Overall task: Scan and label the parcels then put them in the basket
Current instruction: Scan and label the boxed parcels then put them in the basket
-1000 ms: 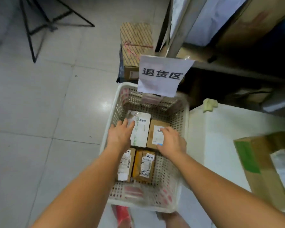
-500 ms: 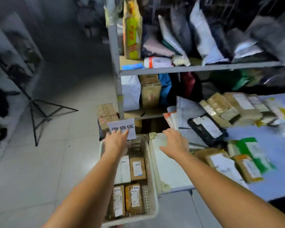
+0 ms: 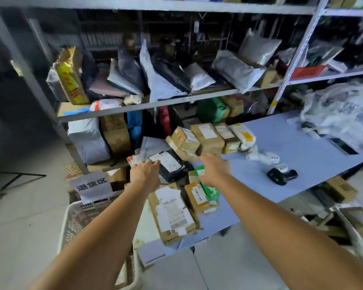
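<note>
Both arms stretch out over the left end of the blue table. My left hand hovers with fingers straight at the edge of a black bag parcel with a white label. My right hand is open above a green parcel and a small brown box. A larger brown box with white labels lies nearer me. More brown parcels are stacked behind. The white basket stands on the floor at lower left, mostly hidden by my left arm. A black scanner lies on the table.
A metal shelf rack packed with bags and boxes stands behind the table. A white paper sign hangs at the basket's far rim. Crumpled clear plastic is heaped at the table's right end. Boxes lie under the table.
Both hands have left the basket and moved up and right over the parcels on the table. The view has swung up from the basket to the table and shelves.
</note>
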The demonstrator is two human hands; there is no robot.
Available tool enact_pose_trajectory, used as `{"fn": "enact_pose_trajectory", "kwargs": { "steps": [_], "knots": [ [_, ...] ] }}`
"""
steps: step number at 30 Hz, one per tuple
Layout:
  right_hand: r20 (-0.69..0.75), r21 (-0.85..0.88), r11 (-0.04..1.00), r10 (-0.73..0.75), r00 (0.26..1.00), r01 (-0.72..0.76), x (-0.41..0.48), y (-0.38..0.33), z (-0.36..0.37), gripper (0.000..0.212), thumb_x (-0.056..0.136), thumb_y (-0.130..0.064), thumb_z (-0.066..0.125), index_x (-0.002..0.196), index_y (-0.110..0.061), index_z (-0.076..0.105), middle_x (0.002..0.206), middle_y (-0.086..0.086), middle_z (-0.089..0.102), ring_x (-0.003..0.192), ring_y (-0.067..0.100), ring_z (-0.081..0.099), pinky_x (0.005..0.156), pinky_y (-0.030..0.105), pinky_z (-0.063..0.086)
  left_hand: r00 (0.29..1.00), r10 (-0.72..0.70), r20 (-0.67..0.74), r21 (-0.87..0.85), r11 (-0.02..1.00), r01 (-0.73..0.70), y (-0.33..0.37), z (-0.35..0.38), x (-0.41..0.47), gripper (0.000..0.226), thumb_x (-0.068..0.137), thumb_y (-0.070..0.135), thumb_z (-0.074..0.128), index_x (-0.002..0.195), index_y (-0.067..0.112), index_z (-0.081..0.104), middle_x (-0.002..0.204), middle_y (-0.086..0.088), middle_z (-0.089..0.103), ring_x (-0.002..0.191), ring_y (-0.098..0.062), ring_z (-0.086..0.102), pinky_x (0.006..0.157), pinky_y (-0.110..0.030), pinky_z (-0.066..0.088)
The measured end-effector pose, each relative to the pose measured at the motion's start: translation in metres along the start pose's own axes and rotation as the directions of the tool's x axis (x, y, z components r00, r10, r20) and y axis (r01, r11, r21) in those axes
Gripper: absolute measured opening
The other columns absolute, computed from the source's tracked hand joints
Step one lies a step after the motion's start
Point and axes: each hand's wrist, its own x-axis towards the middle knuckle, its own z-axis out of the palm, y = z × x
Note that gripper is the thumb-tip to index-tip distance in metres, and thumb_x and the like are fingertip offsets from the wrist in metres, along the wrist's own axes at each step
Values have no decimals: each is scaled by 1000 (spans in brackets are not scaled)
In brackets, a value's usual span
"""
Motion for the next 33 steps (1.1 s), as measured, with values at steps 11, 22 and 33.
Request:
{"fn": "enact_pose_trajectory", "kwargs": {
  "steps": [11,22,33],
  "knots": [
    [8,18,987,161,987,-161,42,187,-15,70,85,-50,68,144,-27,40,146,-4,43,133,22,45,97,39,47,992,117,36,-67,991,-114,164,-23,131,41,92,31,53,132,24,48,131,-4,55,119,-29,55,92,-41,46],
    [84,1,972,236,968,-237,160,300,-11,58,81,-51,67,133,-31,49,132,-5,51,125,22,49,86,37,47,981,179,74,-77,982,-173,258,-22,286,51,93,34,57,139,17,44,132,-7,48,123,-28,48,91,-43,46],
    [197,77,991,96,976,-113,310,418,25,71,83,-55,68,143,-31,41,142,-4,46,132,20,44,97,38,46,991,18,130,-214,977,11,352,7,414,37,95,31,54,128,15,50,128,-7,53,118,-30,54,87,-39,48]
  ]
}}
